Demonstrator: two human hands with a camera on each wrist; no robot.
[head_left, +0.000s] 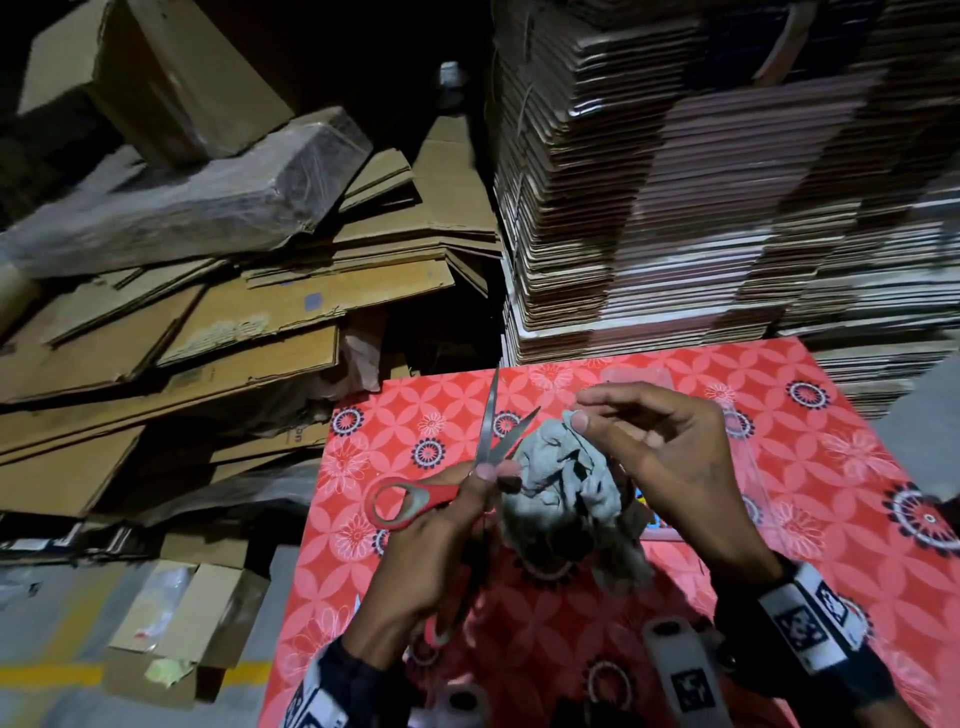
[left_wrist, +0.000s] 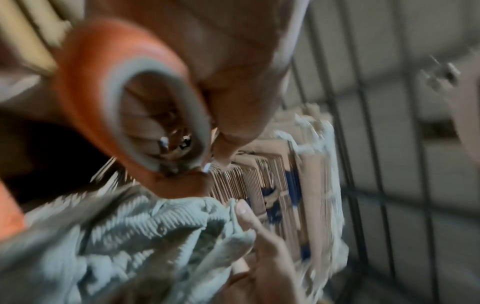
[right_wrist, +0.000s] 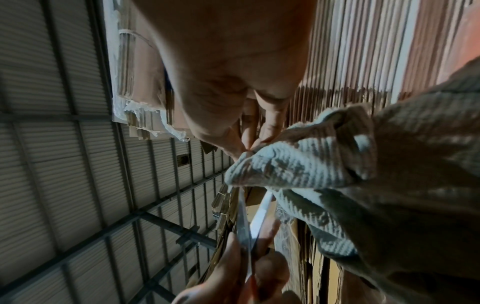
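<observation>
left hand (head_left: 431, 551) grips open scissors (head_left: 487, 436); right hand (head_left: 670, 462) fingers (head_left: 584, 423) pinch cloth (head_left: 561, 467) corner; cardboard stacks (head_left: 649, 208) close behind

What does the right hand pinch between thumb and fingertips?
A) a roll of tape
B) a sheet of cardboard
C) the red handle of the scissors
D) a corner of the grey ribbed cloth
D: the right hand pinches a corner of the grey ribbed cloth above the red patterned table cover, while the left hand holds the red-handled scissors, blades apart.
</observation>
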